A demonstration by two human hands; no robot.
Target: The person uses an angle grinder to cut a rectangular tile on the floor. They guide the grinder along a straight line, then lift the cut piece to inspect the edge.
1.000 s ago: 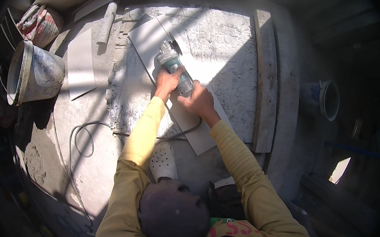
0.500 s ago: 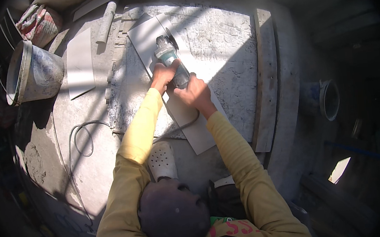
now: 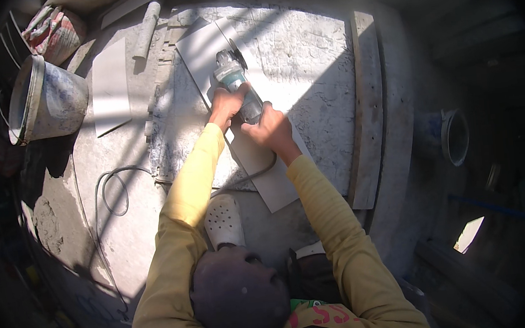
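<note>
Angle grinder (image 3: 233,78) in a two-handed grip over the pale panel (image 3: 276,191)

Your left hand (image 3: 226,106) is wrapped around the middle of the grinder's teal body, and your right hand (image 3: 272,130) is clamped at its rear end, just beside the left. The tool is over the panel's far half, its disc (image 3: 238,52) toward the right edge; whether the disc touches, I cannot tell.

As for writing, your yellow shirt (image 3: 369,286) bears large red lettering near a green patch. The crumpled sack (image 3: 55,35) at upper left shows red print on white, too creased to read. Below it, the bucket (image 3: 60,101) carries blue marks, print or paint. Any print on the grinder is too small to make out.
</note>
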